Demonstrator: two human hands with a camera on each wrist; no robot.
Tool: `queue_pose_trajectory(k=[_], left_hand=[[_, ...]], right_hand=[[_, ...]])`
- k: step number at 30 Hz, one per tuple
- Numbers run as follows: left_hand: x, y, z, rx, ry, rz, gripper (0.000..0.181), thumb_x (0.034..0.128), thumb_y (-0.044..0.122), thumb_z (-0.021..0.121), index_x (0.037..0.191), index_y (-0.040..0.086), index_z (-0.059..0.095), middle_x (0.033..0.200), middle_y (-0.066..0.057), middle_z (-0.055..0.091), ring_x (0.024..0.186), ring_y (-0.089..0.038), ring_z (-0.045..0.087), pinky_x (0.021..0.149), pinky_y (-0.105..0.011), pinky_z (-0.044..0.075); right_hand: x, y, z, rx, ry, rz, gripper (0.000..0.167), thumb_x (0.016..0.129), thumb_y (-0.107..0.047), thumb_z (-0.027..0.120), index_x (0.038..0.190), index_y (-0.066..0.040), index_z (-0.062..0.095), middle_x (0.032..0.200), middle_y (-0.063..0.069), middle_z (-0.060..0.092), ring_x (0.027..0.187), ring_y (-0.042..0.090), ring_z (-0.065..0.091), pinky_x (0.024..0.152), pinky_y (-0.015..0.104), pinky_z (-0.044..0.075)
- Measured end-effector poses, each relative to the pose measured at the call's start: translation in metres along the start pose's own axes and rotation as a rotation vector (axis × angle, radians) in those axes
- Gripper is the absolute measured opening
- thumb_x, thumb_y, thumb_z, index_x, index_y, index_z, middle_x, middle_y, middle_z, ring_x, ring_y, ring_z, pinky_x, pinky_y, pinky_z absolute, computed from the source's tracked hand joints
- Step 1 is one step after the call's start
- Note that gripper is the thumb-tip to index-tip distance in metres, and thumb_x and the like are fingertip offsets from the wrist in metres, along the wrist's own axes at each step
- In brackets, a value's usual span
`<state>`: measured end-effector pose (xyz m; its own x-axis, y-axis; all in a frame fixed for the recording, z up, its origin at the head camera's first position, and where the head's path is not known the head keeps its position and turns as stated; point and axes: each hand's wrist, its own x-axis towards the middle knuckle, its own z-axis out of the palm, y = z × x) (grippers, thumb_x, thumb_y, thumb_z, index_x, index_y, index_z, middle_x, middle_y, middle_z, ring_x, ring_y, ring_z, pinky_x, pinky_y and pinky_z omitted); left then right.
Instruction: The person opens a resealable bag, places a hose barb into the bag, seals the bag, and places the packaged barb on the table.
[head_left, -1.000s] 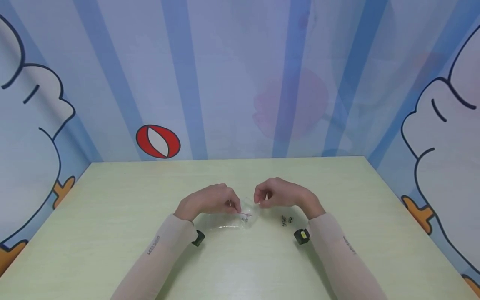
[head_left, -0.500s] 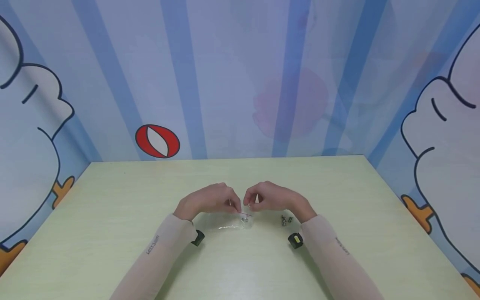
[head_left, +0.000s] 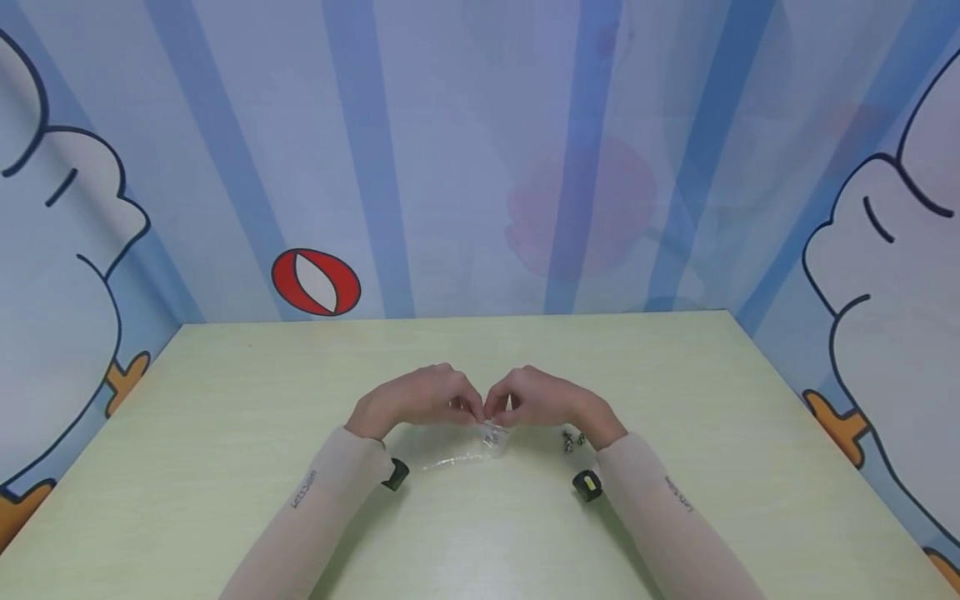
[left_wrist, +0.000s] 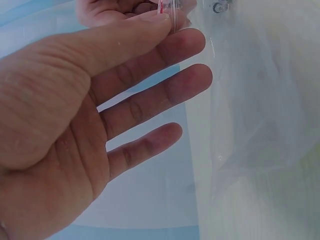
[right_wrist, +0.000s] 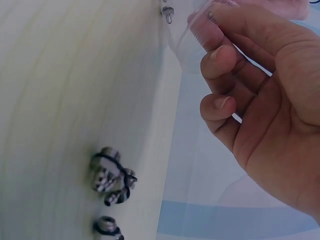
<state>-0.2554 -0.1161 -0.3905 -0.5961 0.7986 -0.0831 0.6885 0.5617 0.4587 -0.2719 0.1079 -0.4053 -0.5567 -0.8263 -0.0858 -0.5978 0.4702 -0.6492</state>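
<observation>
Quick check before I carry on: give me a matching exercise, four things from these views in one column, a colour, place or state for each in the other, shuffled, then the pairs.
Things:
1. Plastic bag
2. Loose metal parts
3. Ball picture
4. Table

Descriptions:
A. Red and white, on the back wall
B. Pale yellow-green, beneath the hands
C. Clear, pinched by the left hand and the right hand
D. Silvery with dark bands, lying to the right of the bag in the head view

Right pairs: 1-C, 2-D, 3-A, 4-B
</observation>
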Motion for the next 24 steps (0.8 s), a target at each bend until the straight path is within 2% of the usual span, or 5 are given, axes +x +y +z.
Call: queue_pose_trajectory(k=[12, 24], left_hand=[[-0.0003, -0.0004, -0.0011, -0.003, -0.007, 0.010, 0.014, 0.0925, 0.009, 0.072, 0.104, 0.013, 0.079, 0.096, 0.005, 0.075, 0.081, -0.003, 0.065, 0.079, -0.022, 0.052], [-0.0003, -0.0019, -0.0002, 0.006, -0.005, 0.026, 0.013, 0.0924, 0.009, 0.072, 0.104, 0.012, 0.079, 0.095, 0.006, 0.074, 0.081, -0.002, 0.065, 0.079, -0.022, 0.051]], right_hand=[[-0.0017, 0.0030, -0.0004, -0.019, -0.022, 0.047, 0.017, 0.094, -0.003, 0.063, 0.101, -0.013, 0.075, 0.090, -0.010, 0.070, 0.080, 0.015, 0.066, 0.070, 0.026, 0.053], [-0.0016, 0.0014, -0.0007, -0.028, -0.007, 0.049, 0.017, 0.094, -0.003, 0.064, 0.100, -0.015, 0.074, 0.088, -0.010, 0.069, 0.081, 0.013, 0.065, 0.072, 0.028, 0.053]])
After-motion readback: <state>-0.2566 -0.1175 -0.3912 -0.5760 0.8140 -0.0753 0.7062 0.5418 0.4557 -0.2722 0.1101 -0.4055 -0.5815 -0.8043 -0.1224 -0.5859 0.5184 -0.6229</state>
